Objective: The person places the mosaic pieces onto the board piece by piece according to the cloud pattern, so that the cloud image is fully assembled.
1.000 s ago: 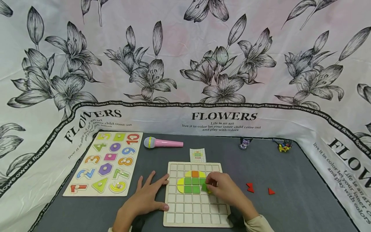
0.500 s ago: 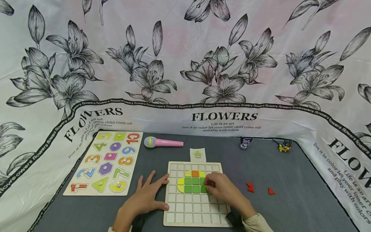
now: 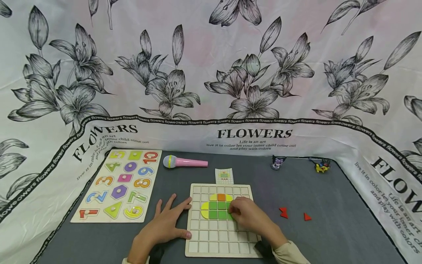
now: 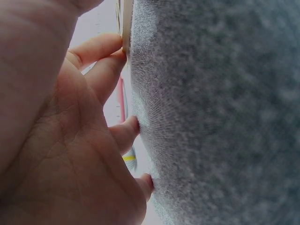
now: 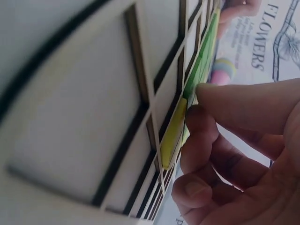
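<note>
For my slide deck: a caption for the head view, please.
Right hand sets a green tile into the wooden grid board; left hand steadies it.

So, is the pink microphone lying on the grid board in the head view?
No, the pink microphone lies on the grey table beyond the grid board, apart from it.
</note>
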Demonstrator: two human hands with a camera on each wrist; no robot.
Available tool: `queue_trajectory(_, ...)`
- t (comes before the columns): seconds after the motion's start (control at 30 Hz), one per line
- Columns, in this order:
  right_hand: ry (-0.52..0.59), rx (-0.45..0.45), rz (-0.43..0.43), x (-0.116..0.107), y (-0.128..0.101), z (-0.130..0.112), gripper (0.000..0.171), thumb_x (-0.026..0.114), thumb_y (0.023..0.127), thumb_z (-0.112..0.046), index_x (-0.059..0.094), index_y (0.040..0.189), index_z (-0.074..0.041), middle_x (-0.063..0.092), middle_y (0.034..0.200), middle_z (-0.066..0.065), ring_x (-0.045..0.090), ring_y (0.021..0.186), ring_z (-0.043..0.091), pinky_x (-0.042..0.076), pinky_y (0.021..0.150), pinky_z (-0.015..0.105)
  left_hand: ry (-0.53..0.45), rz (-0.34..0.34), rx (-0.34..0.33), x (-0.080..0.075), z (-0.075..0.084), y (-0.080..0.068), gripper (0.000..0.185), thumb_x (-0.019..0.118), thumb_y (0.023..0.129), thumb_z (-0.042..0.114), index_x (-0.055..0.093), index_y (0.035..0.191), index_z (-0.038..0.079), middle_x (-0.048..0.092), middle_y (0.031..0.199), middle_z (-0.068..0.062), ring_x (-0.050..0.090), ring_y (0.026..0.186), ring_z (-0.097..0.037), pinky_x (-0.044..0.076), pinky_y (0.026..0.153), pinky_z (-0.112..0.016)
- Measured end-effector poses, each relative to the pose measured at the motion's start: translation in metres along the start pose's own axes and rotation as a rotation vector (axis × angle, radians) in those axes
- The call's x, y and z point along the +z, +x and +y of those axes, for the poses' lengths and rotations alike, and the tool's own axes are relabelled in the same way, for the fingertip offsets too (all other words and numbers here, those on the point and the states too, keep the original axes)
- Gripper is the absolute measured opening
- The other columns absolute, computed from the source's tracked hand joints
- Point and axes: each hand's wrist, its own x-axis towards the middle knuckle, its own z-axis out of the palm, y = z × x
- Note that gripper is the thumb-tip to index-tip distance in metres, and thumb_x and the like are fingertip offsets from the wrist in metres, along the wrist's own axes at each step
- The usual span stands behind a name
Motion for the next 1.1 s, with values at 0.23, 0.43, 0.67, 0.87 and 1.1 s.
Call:
queue_trajectory(0.23,0.085,0.121,0.057,-0.012,-0.013,0.008,0.016,0.074,0.094,0.005,0.075,0.095,-0.011,0.063,0.087,-0.010,0.056,0.076,0.004,0.053,0.065,0.027,0.004,0.001,-0.001,0.000,0.000,0.001,0.111,0.094,0.077,0.048,0.039,0.168,0.018,0.059,0.153,0.003,0.009,0.161,-0.047,-0.012,0.120,-0.074)
queue_trajectory(0.43,0.055,0.195,0.122,-0.034,-0.030,0.021,0.012,0.076,0.095,0.001,0.076,0.100,-0.010,0.062,0.088,-0.009,0.055,0.077,0.005,0.051,0.065,0.028,0.007,0.003,-0.005,0.000,0.001,0.001,0.111,0.095,0.076,0.049,0.040,0.168,0.018,0.059,0.153,0.003,0.010,0.161,-0.048,-0.012,0.120,-0.074)
queue_trajectory(0.67,-0.045,0.335,0.175,-0.061,-0.053,0.038,0.014,0.080,0.093,0.001,0.076,0.105,-0.006,0.064,0.092,-0.004,0.057,0.081,0.011,0.052,0.069,0.034,0.002,-0.004,-0.007,0.000,0.000,0.001,0.112,0.094,0.076,0.049,0.039,0.168,0.018,0.059,0.154,0.003,0.009,0.161,-0.048,-0.012,0.120,-0.075)
queue_trajectory(0.87,-0.100,0.416,0.164,-0.077,-0.071,0.053,0.019,0.082,0.091,-0.001,0.076,0.109,-0.002,0.067,0.097,0.001,0.060,0.083,0.015,0.054,0.068,0.038,0.002,-0.002,-0.006,0.000,-0.001,0.002,0.111,0.094,0.077,0.050,0.039,0.168,0.018,0.059,0.154,0.003,0.009,0.161,-0.048,-0.011,0.120,-0.075)
queue_trajectory(1.1,-0.100,0.473,0.090,-0.083,-0.088,0.070,0.017,0.085,0.090,-0.008,0.073,0.101,-0.004,0.060,0.084,-0.002,0.054,0.075,0.014,0.048,0.063,0.035,-0.001,-0.008,-0.016,0.000,0.000,0.002,0.111,0.094,0.076,0.049,0.039,0.168,0.019,0.060,0.153,0.003,0.008,0.161,-0.047,-0.012,0.121,-0.074)
